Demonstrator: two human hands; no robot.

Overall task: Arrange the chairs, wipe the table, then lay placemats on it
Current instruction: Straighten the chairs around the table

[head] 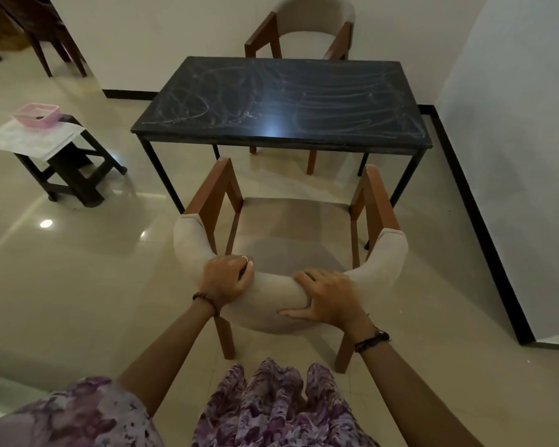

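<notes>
Because the chairs come first, both my hands sit on the padded backrest of the near chair; left hand with fingers curled over the top of the cushion, thumb side toward me; right hand with fingers folded over the rim and thumb laid along the outer face, a two-point hold that should keep the chair square as I judge it must be slid in. Near chair: facing the table, armrests just short of its front edge, seat not yet under it. Far chair: tucked at the opposite long side, against the wall. Table: dark top, smeared with pale streaks, unwiped. Stool, left, well apart: carries pale sheets, probably the placemats, under a pink basket, parked aside so the top stays free for wiping.
</notes>
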